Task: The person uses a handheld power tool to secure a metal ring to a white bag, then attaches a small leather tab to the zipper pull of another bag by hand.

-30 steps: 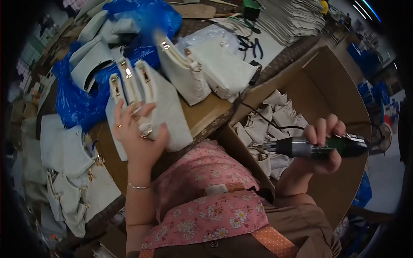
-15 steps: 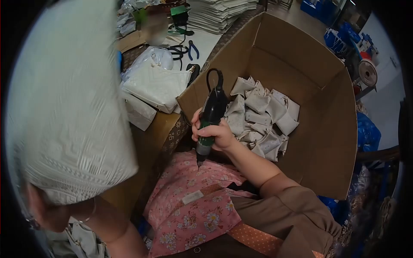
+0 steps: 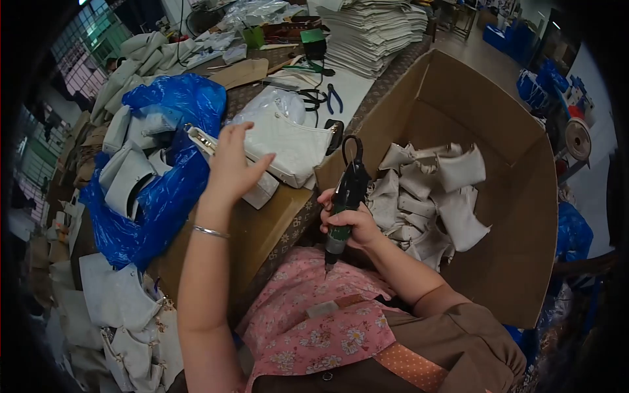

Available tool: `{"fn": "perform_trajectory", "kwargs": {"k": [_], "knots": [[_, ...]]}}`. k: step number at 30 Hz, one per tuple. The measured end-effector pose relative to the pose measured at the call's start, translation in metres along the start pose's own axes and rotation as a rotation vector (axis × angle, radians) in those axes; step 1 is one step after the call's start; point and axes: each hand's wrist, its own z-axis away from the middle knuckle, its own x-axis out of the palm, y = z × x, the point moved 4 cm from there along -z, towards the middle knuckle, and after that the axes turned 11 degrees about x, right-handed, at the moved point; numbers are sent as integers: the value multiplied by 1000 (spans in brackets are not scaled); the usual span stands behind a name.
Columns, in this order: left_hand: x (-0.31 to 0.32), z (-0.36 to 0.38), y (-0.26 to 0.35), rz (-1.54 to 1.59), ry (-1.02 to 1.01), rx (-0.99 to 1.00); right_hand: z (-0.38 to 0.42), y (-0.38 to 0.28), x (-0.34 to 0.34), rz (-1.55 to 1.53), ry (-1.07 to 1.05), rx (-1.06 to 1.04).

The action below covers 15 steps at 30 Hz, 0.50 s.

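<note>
My right hand point(image 3: 357, 224) grips a black and green electric screwdriver point(image 3: 339, 223), its bit pointing down at my apron. My left hand point(image 3: 234, 164) is raised over the table with fingers spread and nothing in it. Behind its fingers lies a pale piece with a zipper point(image 3: 202, 139), partly hidden. A white patterned handbag point(image 3: 288, 147) rests just right of that hand. To the right of the screwdriver, a big cardboard box point(image 3: 504, 216) holds several off-white bag pieces point(image 3: 462, 216); those on top look slightly blurred.
A blue plastic bag point(image 3: 187, 98) with white pieces lies left on the table. Pliers point(image 3: 335, 98) and a stack of white sheets point(image 3: 373, 36) are farther back. More white bags point(image 3: 121, 291) hang or lie at lower left. The box wall rises beside my right arm.
The large white patterned bag piece has left my left hand, which has moved up over the table. The pile in the box looks different on top. My right hand still holds the screwdriver.
</note>
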Motion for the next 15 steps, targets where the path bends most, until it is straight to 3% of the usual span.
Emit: {"fn": "perform_trajectory", "kwargs": {"k": [6,11,15], "knots": [[33,-5,33,121,88,213,-6,19,4,155,31,157],[86,19,57,-291,31,368,-9,15,-6,87,195,122],[83,10,45,-374,51,226,-11,17,-8,189,164,170]]}}
